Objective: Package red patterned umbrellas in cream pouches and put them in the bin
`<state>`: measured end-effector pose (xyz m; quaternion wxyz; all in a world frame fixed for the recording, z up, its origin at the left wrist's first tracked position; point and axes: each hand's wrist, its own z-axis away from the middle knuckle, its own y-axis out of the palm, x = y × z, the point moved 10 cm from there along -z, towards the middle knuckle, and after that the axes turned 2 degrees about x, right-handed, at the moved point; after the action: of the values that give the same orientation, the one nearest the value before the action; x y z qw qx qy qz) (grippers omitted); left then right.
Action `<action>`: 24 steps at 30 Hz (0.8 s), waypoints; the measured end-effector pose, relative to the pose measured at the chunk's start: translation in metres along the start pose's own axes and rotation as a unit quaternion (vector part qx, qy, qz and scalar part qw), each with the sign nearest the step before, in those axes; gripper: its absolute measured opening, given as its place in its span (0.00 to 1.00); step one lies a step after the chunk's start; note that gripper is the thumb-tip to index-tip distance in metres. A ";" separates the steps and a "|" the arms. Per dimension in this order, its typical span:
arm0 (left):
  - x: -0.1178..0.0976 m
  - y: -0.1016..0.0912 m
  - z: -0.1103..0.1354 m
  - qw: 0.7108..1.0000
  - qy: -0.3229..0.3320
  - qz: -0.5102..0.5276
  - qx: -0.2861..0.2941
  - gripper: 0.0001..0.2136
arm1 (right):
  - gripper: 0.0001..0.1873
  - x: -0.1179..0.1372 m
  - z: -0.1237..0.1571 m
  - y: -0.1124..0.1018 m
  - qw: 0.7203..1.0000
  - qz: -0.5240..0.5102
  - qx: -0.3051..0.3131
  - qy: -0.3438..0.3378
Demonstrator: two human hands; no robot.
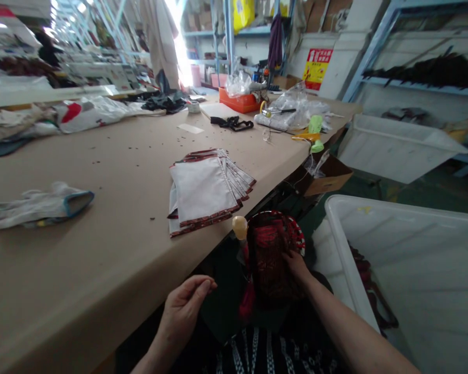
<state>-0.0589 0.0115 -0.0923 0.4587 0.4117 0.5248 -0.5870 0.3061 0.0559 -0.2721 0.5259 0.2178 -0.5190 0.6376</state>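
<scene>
My right hand (pixel 296 265) grips the right edge of a dark red patterned cloth piece (pixel 271 259), below the table's edge and over my lap. A bright red strip or tassel (pixel 246 301), blurred, hangs at its lower left. My left hand (pixel 187 301) is beside the table edge, apart from the cloth, with thumb and forefinger pinched together; whatever may be between them is too small to make out. On the table nearby lies a fanned stack of white fabric panels (pixel 205 189) with dark red patterned borders. A pale rounded knob (pixel 239 227) stands just left of the cloth.
A white work glove (pixel 42 205) lies on the brown-covered table (pixel 120 249) at left. Farther back are an orange tray (pixel 239 101), clear plastic bags (pixel 292 109), a black strap (pixel 232 123) and yellow-handled scissors (pixel 306 136). A large white bin (pixel 413 218) stands at my right.
</scene>
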 end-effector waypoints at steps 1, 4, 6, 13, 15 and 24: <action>0.006 0.003 0.001 1.000 -0.008 -0.004 0.006 0.16 | 0.17 0.002 -0.003 0.000 1.000 0.012 0.005 -0.008; 0.023 0.009 0.002 0.999 -0.031 -0.021 0.018 0.17 | 0.17 0.012 -0.010 0.001 0.998 0.047 0.018 -0.030; 0.033 0.012 0.003 0.998 -0.041 -0.035 0.021 0.18 | 0.19 0.015 -0.013 0.001 0.997 0.070 0.013 -0.038; 0.066 0.023 0.003 0.994 -0.086 -0.053 0.037 0.18 | 0.38 0.006 0.000 -0.013 0.989 0.136 -0.040 -0.042; 0.071 0.028 0.001 0.992 -0.095 -0.064 0.049 0.17 | 0.34 0.016 -0.004 -0.023 0.984 0.160 -0.058 -0.059; 0.083 0.065 0.000 0.977 -0.101 -0.097 0.161 0.14 | 0.14 0.096 -0.081 -0.022 0.950 0.278 0.066 -0.124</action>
<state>-0.0158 0.0011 -0.1883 0.3780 0.3665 0.4119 -0.7438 0.3134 0.1683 -0.2133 0.2440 0.1771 -0.5766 0.7594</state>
